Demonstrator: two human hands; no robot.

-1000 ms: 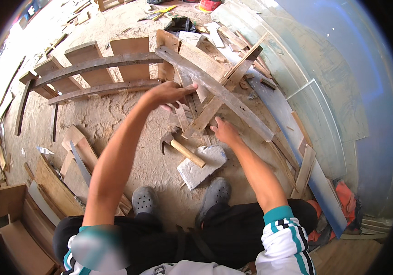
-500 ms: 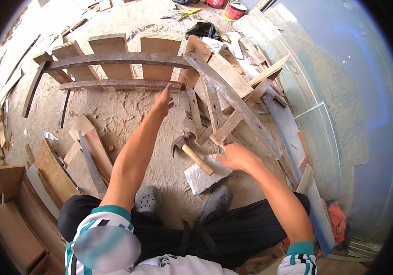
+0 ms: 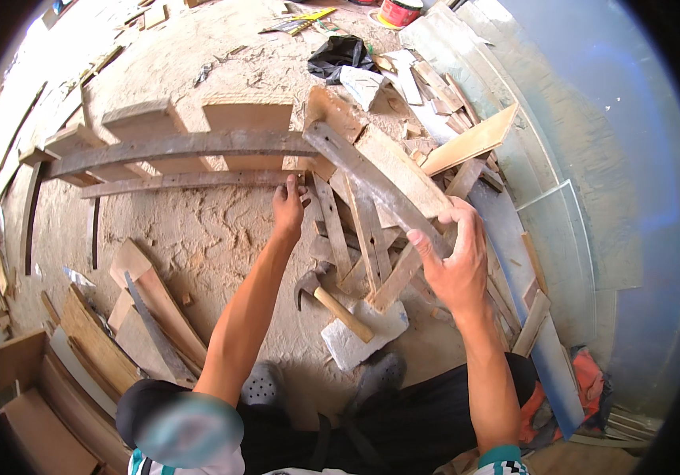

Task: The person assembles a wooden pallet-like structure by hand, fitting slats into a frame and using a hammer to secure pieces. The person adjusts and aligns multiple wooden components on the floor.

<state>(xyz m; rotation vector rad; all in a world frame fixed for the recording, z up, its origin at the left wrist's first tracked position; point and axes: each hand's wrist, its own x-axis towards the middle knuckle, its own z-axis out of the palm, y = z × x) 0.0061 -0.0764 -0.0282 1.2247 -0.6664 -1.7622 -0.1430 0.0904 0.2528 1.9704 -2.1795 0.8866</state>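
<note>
A wooden frame [image 3: 181, 145] of long rails joined by several short boards lies on its side across the floor ahead. My left hand [image 3: 288, 207] is closed at the right end of its lower rail. The frame's grey-stained bar [image 3: 367, 176] slants down to the right, and my right hand [image 3: 460, 261] grips its lower end between thumb and fingers. Between my forearms, a claw hammer [image 3: 332, 305] with a wooden handle rests partly on a white block [image 3: 367, 332]. A narrow wooden strut [image 3: 365, 229] stands below the slanted bar.
A handsaw [image 3: 158, 328] leans on boards at my left, beside brown wooden panels [image 3: 47, 427]. Glass sheets [image 3: 569, 245] lean along the right side. Scrap wood, a black plastic bag [image 3: 340, 59] and a red bucket [image 3: 398, 13] are farther off. Sawdust covers the floor.
My right hand has moved up and away from the strut's lower end beside the white block onto the slanted bar. My left hand stays at the rail's end. The view has shifted.
</note>
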